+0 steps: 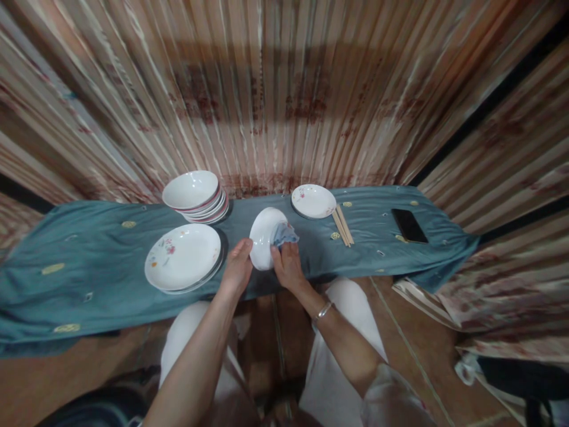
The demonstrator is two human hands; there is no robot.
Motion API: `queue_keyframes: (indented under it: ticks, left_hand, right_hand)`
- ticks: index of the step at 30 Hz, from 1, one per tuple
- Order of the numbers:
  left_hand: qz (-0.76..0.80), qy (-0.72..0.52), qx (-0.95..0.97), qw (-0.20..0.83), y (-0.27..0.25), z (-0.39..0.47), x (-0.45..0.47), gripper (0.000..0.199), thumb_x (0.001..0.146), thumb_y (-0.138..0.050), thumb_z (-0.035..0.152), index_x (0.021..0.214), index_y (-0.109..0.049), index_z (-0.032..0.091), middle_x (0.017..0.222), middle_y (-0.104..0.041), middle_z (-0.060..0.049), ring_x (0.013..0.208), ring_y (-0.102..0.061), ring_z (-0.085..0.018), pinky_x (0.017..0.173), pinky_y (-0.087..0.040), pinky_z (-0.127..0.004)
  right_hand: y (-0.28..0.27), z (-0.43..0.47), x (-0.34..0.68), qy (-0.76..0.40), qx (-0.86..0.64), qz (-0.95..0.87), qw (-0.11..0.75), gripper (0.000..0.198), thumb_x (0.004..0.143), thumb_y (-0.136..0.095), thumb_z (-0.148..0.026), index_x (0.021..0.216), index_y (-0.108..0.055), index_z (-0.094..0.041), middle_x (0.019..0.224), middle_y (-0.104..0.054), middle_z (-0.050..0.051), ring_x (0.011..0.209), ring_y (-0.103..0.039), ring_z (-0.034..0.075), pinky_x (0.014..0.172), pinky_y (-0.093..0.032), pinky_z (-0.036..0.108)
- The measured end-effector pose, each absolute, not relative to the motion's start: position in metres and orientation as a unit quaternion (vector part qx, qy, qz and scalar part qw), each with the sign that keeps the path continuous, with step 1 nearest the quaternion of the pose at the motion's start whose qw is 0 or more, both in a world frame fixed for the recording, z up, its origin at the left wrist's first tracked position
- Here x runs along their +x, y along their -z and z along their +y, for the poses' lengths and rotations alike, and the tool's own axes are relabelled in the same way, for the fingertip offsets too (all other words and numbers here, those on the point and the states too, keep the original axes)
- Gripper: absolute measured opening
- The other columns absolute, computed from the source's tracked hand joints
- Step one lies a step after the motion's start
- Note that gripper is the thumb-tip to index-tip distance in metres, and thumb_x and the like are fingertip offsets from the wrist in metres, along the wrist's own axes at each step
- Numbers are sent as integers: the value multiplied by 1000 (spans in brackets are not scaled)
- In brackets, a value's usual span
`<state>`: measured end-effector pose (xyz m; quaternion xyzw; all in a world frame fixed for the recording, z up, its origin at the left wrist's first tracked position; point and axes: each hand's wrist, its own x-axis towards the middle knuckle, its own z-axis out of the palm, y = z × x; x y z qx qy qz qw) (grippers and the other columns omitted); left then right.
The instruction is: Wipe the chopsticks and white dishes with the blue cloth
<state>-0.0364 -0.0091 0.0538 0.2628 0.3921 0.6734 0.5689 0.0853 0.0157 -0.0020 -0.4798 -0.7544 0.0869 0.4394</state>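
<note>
Bare forearms (195, 353) lie closest; above the teal-draped bench (109, 255), left hand (239, 265) pinches a round white ceramic bowl (262, 237), right hand (288, 264) clamps crumpled blue cloth (285, 233) against it. Likely slippery, fragile: I'd grip the rim.

Illum. generally dim, source out of view. Broad shadow at 12 o'clock on curtain (249, 65); deep shade on floor (262, 323) at 6 o'clock. Small spec. highlights, e.g. on bowl stack (193, 188) (10 o'clock) & white bowl (261, 237) (ctr.). Wide-angle distort.: curtain folds splay outward toward 10 & 2 o'clock. Fine detail soft, esp. periph.; curtain print (306, 104) blurred.
</note>
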Motion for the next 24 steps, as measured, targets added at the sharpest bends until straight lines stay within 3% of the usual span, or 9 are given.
queue_keyframes:
  ticks: [9,24]
  left_hand:
    - [391,-677,259,568,-57,-10,-37,39,53,-85,42,68,-61,15,60,-61,3,55,-55,-8,60,-45,-21]
    - [392,-687,235,565,-55,-8,-38,38,57,-83,41,69,-60,14,63,-62,2,57,-54,-8,58,-41,-19]
  right_hand:
    - [8,3,89,-117,-498,-752,415,42,98,-32,-36,126,-47,-9,134,-49,22,131,-39,28,106,-33,53]
    - [16,-25,91,-150,-466,-778,393,55,97,-34,-36,145,-26,-9,151,-28,21,144,-20,28,110,-31,56]
